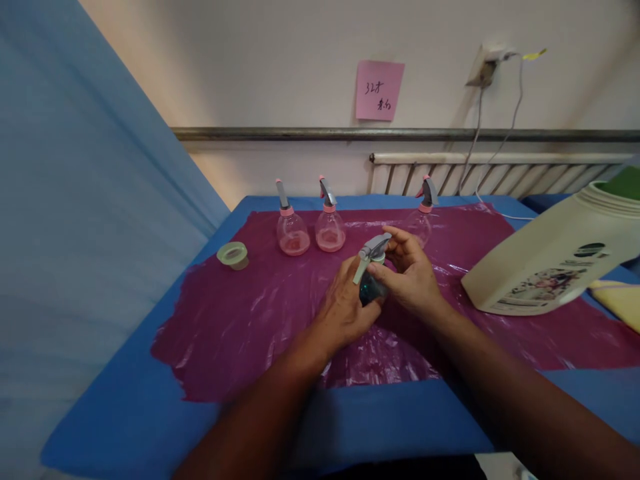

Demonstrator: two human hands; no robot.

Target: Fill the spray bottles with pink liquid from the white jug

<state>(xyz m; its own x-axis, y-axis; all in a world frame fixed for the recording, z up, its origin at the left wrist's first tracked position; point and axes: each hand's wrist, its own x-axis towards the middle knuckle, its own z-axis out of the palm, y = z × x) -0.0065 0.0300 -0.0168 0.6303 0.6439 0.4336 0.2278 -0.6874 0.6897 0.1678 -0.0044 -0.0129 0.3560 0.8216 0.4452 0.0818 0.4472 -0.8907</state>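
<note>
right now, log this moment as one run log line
left hand: around green-trigger spray bottle; right hand: at its neck; beyond: three pink-collared spray bottles; left side: pale green cup; right side: cream jug

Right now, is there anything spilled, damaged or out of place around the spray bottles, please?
I see no spill. The purple sheet is wrinkled, and its left edge is ragged, as if torn. The large jug at right appears tilted, but lens distortion may cause this.

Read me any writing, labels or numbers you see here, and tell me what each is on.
Pink note on the wall: "32", then handwritten characters I can't read for sure.
Jug: label print too small and blurred to read.
</note>
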